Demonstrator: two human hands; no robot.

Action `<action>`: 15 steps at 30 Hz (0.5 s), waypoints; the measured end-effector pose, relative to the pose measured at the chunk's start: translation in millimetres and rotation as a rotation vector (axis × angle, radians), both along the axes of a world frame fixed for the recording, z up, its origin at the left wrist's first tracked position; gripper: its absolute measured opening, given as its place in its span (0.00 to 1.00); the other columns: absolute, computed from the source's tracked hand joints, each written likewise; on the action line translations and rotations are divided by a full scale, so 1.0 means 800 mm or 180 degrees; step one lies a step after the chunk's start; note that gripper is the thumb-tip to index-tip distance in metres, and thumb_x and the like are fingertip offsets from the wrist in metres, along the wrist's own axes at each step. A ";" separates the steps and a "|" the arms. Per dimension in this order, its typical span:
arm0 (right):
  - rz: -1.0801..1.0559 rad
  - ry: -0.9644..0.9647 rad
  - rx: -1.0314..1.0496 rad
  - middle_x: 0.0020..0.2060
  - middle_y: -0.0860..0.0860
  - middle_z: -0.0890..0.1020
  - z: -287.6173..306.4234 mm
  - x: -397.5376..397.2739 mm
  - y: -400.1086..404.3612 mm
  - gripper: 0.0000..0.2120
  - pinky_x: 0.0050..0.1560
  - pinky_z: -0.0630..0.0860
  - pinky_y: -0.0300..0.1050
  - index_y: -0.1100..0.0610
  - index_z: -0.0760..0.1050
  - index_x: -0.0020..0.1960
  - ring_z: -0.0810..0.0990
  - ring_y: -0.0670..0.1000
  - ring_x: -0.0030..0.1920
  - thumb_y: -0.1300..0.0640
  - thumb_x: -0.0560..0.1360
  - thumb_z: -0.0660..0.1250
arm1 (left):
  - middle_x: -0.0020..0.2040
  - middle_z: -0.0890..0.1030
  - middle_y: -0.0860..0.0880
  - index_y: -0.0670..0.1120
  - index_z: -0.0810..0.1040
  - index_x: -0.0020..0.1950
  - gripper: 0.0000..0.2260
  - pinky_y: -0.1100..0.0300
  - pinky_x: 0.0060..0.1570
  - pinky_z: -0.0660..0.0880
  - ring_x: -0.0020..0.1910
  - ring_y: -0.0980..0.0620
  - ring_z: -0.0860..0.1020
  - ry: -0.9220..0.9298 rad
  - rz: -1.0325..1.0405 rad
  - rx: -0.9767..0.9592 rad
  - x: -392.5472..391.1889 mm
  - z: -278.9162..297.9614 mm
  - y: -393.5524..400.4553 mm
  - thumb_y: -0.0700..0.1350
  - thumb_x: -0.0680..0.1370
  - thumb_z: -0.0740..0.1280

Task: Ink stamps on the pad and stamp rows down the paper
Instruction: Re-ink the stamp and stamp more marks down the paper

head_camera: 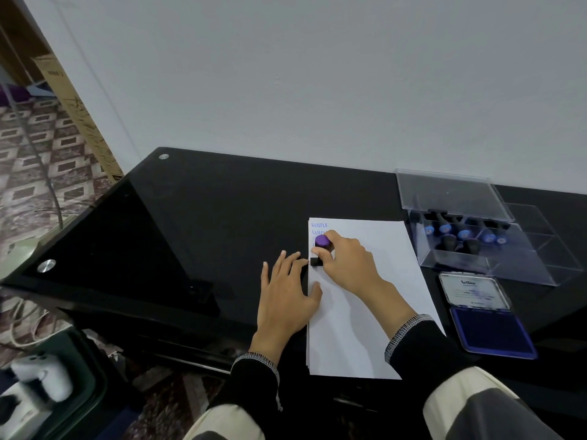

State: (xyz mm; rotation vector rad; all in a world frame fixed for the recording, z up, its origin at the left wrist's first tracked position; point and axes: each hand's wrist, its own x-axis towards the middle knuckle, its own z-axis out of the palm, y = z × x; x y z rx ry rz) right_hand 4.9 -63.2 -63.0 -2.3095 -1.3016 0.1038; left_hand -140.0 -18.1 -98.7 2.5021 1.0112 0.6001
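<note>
On the black glass table [197, 217] the paper [365, 300] sits near the front edge, long side running away from the person, with its near corners close to the table's lip. Left of the sheet there's a wide stretch of bare glass all the way out to the rounded corner and its metal studs. The right side is tighter — the open ink pad [490, 331] lies just beside the paper's right edge, lid flipped back, and behind it is a clear plastic case [470, 236] with more stamps inside, its lid propped up.

Right hand [349, 265] is curled round a stamp [320, 249] with a purple top and black base, thumb and fingers wrapped on the handle, base down on the paper's left margin. Two blue "SAMPLE" prints [319, 228] show just above it, the second partly hidden by the fingers.

Left hand [286, 296] lies flat with fingers spread and straight, mostly on the glass — thumb and the index fingertip resting on the sheet's left edge. It isn't gripping anything, just pressing down.
</note>
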 end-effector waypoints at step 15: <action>0.0010 -0.0040 0.0104 0.50 0.55 0.80 0.002 -0.004 -0.001 0.16 0.48 0.78 0.51 0.55 0.70 0.61 0.76 0.53 0.45 0.47 0.78 0.62 | 0.73 0.65 0.56 0.53 0.68 0.69 0.23 0.53 0.73 0.39 0.75 0.56 0.55 -0.0031 -0.0005 0.0047 0.000 0.000 0.000 0.57 0.76 0.60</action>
